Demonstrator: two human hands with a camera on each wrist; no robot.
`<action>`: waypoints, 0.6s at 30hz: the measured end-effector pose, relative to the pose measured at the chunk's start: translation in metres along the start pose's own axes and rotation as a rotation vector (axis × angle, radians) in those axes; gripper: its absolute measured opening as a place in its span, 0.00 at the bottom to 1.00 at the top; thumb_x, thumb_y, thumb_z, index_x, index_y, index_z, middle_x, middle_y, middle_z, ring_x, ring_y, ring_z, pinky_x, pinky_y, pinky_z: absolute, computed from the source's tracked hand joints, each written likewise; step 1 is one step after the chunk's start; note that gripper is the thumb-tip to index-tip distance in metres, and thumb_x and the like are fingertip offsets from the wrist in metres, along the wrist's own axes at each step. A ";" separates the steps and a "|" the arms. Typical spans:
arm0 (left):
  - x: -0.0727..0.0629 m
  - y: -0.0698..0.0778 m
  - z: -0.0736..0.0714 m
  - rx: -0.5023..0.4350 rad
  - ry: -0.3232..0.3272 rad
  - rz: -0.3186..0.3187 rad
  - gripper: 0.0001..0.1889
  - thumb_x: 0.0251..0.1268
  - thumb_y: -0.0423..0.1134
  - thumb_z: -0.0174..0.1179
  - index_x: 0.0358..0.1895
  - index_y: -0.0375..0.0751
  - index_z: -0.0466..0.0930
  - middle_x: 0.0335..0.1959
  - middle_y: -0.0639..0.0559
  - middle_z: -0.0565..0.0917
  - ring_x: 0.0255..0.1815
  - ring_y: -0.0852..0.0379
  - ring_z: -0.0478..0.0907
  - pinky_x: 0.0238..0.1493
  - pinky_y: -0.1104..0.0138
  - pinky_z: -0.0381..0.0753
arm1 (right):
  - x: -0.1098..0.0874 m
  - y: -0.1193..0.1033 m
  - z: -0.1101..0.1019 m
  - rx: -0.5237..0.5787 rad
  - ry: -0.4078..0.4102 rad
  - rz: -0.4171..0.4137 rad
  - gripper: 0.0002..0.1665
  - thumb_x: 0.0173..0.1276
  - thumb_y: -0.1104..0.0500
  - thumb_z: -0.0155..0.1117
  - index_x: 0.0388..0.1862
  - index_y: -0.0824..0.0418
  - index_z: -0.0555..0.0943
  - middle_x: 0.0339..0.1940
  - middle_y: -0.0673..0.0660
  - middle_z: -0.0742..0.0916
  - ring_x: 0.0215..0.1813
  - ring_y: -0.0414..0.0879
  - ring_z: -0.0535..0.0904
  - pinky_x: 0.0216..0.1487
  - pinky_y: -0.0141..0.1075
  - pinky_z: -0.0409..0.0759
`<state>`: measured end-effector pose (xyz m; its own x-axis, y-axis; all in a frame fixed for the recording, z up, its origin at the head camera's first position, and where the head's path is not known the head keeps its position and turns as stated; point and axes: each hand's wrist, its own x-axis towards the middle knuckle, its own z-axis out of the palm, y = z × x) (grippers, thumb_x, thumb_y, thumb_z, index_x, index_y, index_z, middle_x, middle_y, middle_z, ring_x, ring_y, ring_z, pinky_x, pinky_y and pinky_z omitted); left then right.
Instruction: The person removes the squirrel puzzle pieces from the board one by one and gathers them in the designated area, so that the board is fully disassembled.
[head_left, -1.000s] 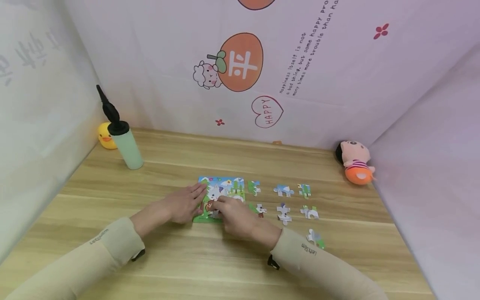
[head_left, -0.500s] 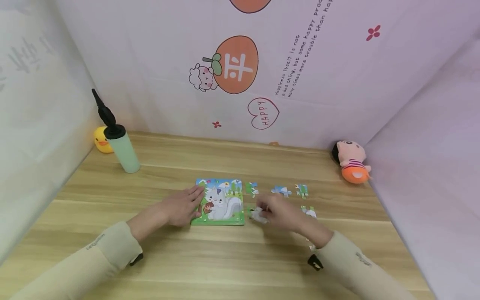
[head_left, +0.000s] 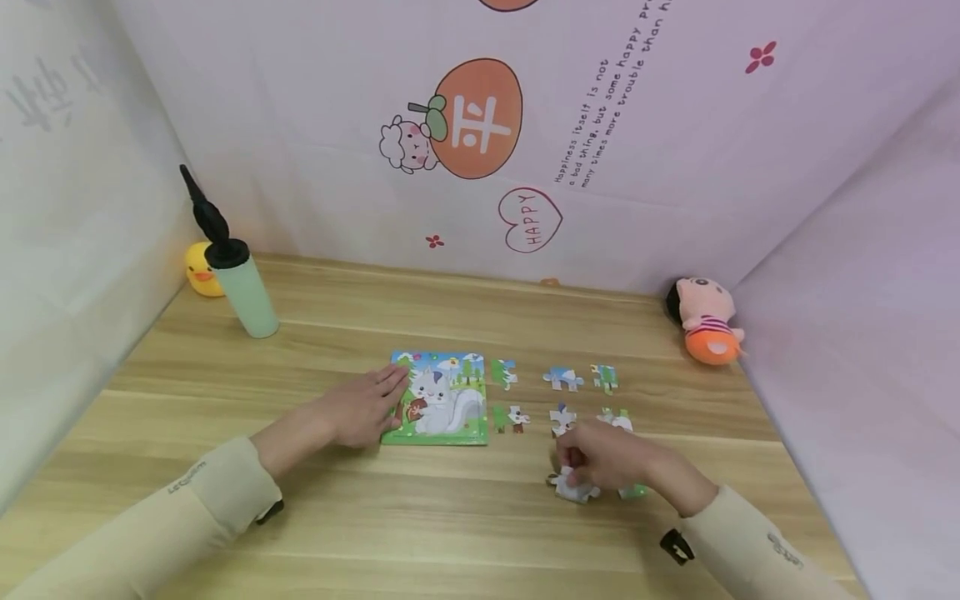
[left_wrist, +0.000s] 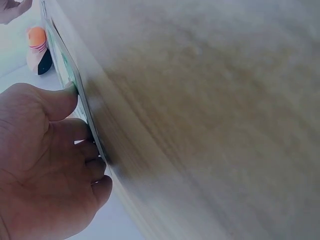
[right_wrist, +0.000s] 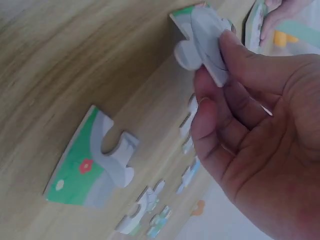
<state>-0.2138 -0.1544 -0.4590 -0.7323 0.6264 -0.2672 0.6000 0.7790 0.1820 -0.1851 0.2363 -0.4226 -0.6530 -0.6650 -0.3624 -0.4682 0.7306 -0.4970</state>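
My left hand (head_left: pixel 366 408) rests with its fingers on the left edge of a square puzzle board (head_left: pixel 457 429), which shows a grey squirrel holding an acorn. My right hand (head_left: pixel 618 454) is to the right, near the front of the loose pieces. Between its thumb and fingers it pinches a mostly grey puzzle piece (right_wrist: pixel 207 42) with a green corner, tilted in the right wrist view. Close by lies a green and grey piece (right_wrist: pixel 82 167) with a red flower, partly hidden by the hand in the head view.
Several loose pieces stand in rows right of the board, among them a blue piece (head_left: pixel 564 378) and a tree piece (head_left: pixel 604 377). At the back left are a green hand pump (head_left: pixel 251 298) and a yellow duck (head_left: pixel 201 271); at the back right lies a doll (head_left: pixel 708 325).
My right hand has gone from the board over to the right and toward the front, with a grey puzzle piece in its fingers. The left hand has stayed on the board's edge.
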 end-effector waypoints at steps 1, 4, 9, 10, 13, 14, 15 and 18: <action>0.000 0.000 0.000 -0.001 -0.001 0.000 0.35 0.84 0.48 0.47 0.81 0.28 0.53 0.86 0.34 0.50 0.88 0.35 0.47 0.87 0.43 0.55 | 0.000 0.001 0.001 -0.001 -0.009 0.007 0.12 0.65 0.65 0.74 0.27 0.54 0.80 0.20 0.42 0.76 0.24 0.31 0.66 0.25 0.24 0.66; 0.000 0.000 0.000 -0.011 -0.003 0.000 0.35 0.84 0.48 0.47 0.81 0.28 0.53 0.86 0.34 0.50 0.88 0.35 0.47 0.87 0.43 0.54 | 0.000 0.004 0.003 -0.026 -0.017 0.018 0.13 0.65 0.66 0.73 0.27 0.53 0.79 0.21 0.42 0.76 0.25 0.31 0.67 0.26 0.25 0.67; 0.000 0.000 0.000 -0.006 -0.004 0.000 0.35 0.84 0.48 0.47 0.81 0.28 0.54 0.86 0.34 0.50 0.88 0.35 0.47 0.87 0.43 0.54 | 0.002 0.003 0.006 -0.104 0.033 0.027 0.12 0.64 0.66 0.74 0.28 0.53 0.81 0.23 0.42 0.79 0.27 0.32 0.68 0.27 0.26 0.70; 0.000 0.000 0.000 -0.003 -0.003 0.000 0.35 0.84 0.48 0.47 0.81 0.28 0.54 0.86 0.33 0.50 0.88 0.35 0.47 0.87 0.43 0.54 | 0.003 0.003 0.006 -0.115 0.044 0.030 0.12 0.64 0.66 0.74 0.28 0.53 0.81 0.23 0.43 0.79 0.27 0.32 0.68 0.27 0.26 0.70; 0.001 -0.001 -0.001 -0.002 -0.001 -0.001 0.35 0.84 0.48 0.47 0.81 0.28 0.54 0.86 0.33 0.50 0.88 0.35 0.47 0.87 0.43 0.54 | 0.004 0.002 0.006 -0.139 0.067 0.038 0.12 0.63 0.66 0.75 0.28 0.53 0.82 0.23 0.43 0.80 0.26 0.33 0.69 0.26 0.26 0.70; 0.001 -0.001 -0.001 0.000 -0.001 0.000 0.35 0.84 0.48 0.48 0.81 0.28 0.54 0.86 0.33 0.50 0.88 0.35 0.47 0.87 0.43 0.54 | 0.004 0.001 0.007 -0.147 0.071 0.039 0.12 0.63 0.66 0.75 0.28 0.53 0.82 0.23 0.43 0.80 0.26 0.33 0.69 0.26 0.26 0.70; 0.001 -0.001 -0.001 -0.001 -0.001 -0.001 0.35 0.84 0.48 0.48 0.81 0.28 0.54 0.86 0.33 0.50 0.88 0.35 0.47 0.87 0.43 0.54 | 0.005 0.001 0.007 -0.154 0.074 0.040 0.12 0.63 0.66 0.75 0.28 0.53 0.81 0.23 0.43 0.80 0.26 0.33 0.69 0.26 0.26 0.70; 0.001 -0.001 -0.001 0.003 -0.004 -0.001 0.35 0.84 0.48 0.48 0.81 0.27 0.54 0.86 0.33 0.51 0.88 0.35 0.48 0.87 0.43 0.54 | 0.005 0.002 0.009 -0.178 0.084 0.037 0.12 0.62 0.66 0.76 0.28 0.53 0.81 0.24 0.43 0.80 0.27 0.33 0.69 0.27 0.26 0.71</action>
<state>-0.2153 -0.1541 -0.4588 -0.7314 0.6256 -0.2716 0.6004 0.7795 0.1786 -0.1845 0.2327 -0.4324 -0.7157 -0.6274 -0.3070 -0.5360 0.7751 -0.3345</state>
